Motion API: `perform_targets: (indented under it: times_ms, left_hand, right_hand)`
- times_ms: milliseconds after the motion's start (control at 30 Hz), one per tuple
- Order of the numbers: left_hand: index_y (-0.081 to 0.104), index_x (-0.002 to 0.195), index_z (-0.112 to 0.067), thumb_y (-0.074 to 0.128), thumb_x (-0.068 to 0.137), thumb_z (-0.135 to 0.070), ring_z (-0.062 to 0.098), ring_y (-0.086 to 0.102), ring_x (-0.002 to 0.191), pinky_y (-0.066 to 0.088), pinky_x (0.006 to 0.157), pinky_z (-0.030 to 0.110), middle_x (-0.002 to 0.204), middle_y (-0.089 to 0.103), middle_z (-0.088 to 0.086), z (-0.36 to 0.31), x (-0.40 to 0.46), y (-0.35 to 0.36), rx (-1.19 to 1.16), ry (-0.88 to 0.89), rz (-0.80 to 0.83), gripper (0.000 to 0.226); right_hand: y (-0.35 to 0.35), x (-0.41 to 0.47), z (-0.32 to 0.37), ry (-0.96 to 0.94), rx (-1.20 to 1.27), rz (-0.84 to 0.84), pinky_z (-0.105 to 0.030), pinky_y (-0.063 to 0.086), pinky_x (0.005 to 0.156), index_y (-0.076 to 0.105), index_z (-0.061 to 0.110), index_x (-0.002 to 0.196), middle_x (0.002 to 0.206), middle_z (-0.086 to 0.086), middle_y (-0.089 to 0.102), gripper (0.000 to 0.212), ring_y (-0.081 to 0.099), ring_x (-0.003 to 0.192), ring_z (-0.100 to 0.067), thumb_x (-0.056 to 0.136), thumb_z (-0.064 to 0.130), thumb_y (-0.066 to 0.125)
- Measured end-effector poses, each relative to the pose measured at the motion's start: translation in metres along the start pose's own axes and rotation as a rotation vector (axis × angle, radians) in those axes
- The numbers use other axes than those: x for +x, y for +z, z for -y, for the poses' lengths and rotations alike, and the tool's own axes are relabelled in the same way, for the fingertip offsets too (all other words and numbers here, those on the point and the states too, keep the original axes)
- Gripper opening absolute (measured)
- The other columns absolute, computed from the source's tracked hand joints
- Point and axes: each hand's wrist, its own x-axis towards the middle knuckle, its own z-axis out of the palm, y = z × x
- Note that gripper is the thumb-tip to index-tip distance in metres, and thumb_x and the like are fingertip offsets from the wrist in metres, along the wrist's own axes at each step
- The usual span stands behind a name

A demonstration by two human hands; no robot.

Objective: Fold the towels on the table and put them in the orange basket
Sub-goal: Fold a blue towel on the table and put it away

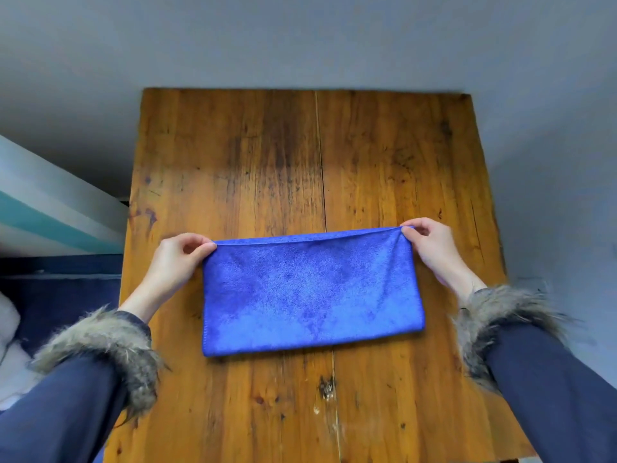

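Observation:
A blue towel (pixel 310 292) lies folded in half as a wide rectangle on the wooden table (pixel 267 155), its folded edge toward me. My left hand (pixel 177 262) pinches the towel's far left corner between thumb and fingers. My right hand (pixel 434 248) pinches the far right corner the same way. Both far corners are held just above the tabletop. The orange basket is not in view.
The far half of the table shows bare wood, with a seam running down its middle. Grey floor surrounds the table. To the left are a white and teal striped surface (pixel 50 208) and a dark blue cushion (pixel 66 295).

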Motion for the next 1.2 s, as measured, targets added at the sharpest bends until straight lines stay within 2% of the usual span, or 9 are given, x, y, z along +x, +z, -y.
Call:
perform_targets:
  times_ms: [100, 233, 433, 533, 700, 933, 1033, 1100, 1200]
  left_hand:
    - [0.067, 0.081, -0.016, 0.062, 0.088, -0.02, 0.015, 0.055, 0.074, 0.042, 0.064, 0.02, 0.081, 0.066, 0.002, 0.002, 0.003, 0.003, 0.008, -0.004, -0.009, 0.009]
    - [0.062, 0.082, -0.013, 0.058, 0.09, -0.02, 0.017, 0.054, 0.074, 0.038, 0.065, 0.025, 0.08, 0.062, 0.003, -0.002, 0.0, 0.005, 0.095, 0.079, -0.075, 0.011]
    - [0.056, 0.081, -0.017, 0.053, 0.092, -0.014, -0.007, 0.05, 0.068, 0.037, 0.066, 0.012, 0.079, 0.057, -0.009, -0.005, -0.016, -0.003, 0.1, 0.223, -0.145, 0.012]
    - [0.057, 0.085, -0.013, 0.052, 0.092, -0.013, -0.011, 0.051, 0.069, 0.034, 0.064, 0.004, 0.079, 0.056, -0.013, -0.011, -0.014, -0.004, 0.078, 0.224, -0.174, 0.008]
    - [0.063, 0.091, -0.01, 0.055, 0.091, -0.019, 0.014, 0.053, 0.078, 0.038, 0.07, 0.026, 0.086, 0.063, 0.001, -0.012, 0.004, 0.009, 0.077, 0.108, -0.169, 0.011]
    - [0.059, 0.101, -0.008, 0.062, 0.086, -0.025, 0.025, 0.057, 0.087, 0.034, 0.074, 0.026, 0.085, 0.058, 0.005, -0.009, 0.019, 0.023, 0.114, -0.056, -0.264, 0.023]
    - [0.049, 0.12, -0.008, 0.056, 0.089, -0.023, 0.034, 0.047, 0.107, 0.035, 0.088, 0.041, 0.111, 0.053, 0.016, -0.011, 0.007, 0.031, 0.33, 0.098, -0.362, 0.035]
    - [0.046, 0.129, -0.013, 0.05, 0.09, -0.024, 0.034, 0.04, 0.121, 0.031, 0.096, 0.048, 0.13, 0.047, 0.016, -0.017, -0.013, 0.048, 0.499, 0.308, -0.382, 0.041]
    - [0.042, 0.137, -0.024, 0.043, 0.089, -0.036, 0.034, 0.026, 0.137, 0.017, 0.108, 0.057, 0.148, 0.034, 0.012, -0.027, -0.044, 0.095, 0.682, 0.538, -0.194, 0.05]
  right_hand:
    - [0.005, 0.004, -0.001, -0.015, -0.047, -0.036, -0.006, 0.04, 0.064, 0.063, 0.01, 0.089, 0.086, -0.005, 0.061, 0.01, 0.054, 0.08, -0.013, 0.089, 0.004, 0.055]
    - [0.009, 0.004, -0.001, -0.033, -0.164, -0.081, -0.03, 0.044, 0.082, 0.064, 0.008, 0.094, 0.09, -0.004, 0.061, 0.012, 0.055, 0.087, -0.018, 0.09, 0.008, 0.053]
    - [0.009, -0.006, 0.001, -0.104, -0.198, -0.138, -0.035, 0.043, 0.086, 0.06, 0.011, 0.095, 0.091, -0.003, 0.059, 0.012, 0.055, 0.09, -0.021, 0.092, 0.009, 0.049]
    - [0.011, -0.005, 0.003, -0.106, -0.163, -0.167, -0.035, 0.044, 0.084, 0.061, 0.007, 0.098, 0.092, -0.004, 0.059, 0.014, 0.055, 0.089, -0.021, 0.092, 0.008, 0.048]
    - [0.018, 0.004, 0.003, -0.069, -0.186, -0.184, -0.028, 0.039, 0.083, 0.062, 0.006, 0.101, 0.093, -0.003, 0.059, 0.016, 0.052, 0.089, -0.016, 0.092, 0.01, 0.049]
    - [0.027, 0.009, 0.002, -0.058, -0.292, -0.23, -0.019, 0.027, 0.068, 0.058, 0.005, 0.105, 0.078, -0.001, 0.054, 0.017, 0.05, 0.085, -0.02, 0.093, 0.015, 0.051]
    - [0.032, -0.003, -0.001, -0.173, -0.432, -0.308, -0.031, 0.036, 0.093, 0.049, 0.006, 0.124, 0.111, -0.011, 0.053, 0.036, 0.047, 0.105, -0.024, 0.094, 0.024, 0.05]
    - [0.046, -0.021, -0.003, -0.389, -0.572, -0.306, -0.039, 0.032, 0.1, 0.045, 0.007, 0.131, 0.129, -0.015, 0.049, 0.043, 0.043, 0.12, -0.028, 0.094, 0.028, 0.043]
    - [0.085, -0.053, -0.011, -0.661, -0.723, -0.188, -0.048, 0.021, 0.11, 0.043, 0.012, 0.137, 0.143, -0.014, 0.043, 0.048, 0.03, 0.135, -0.028, 0.092, 0.031, 0.04]
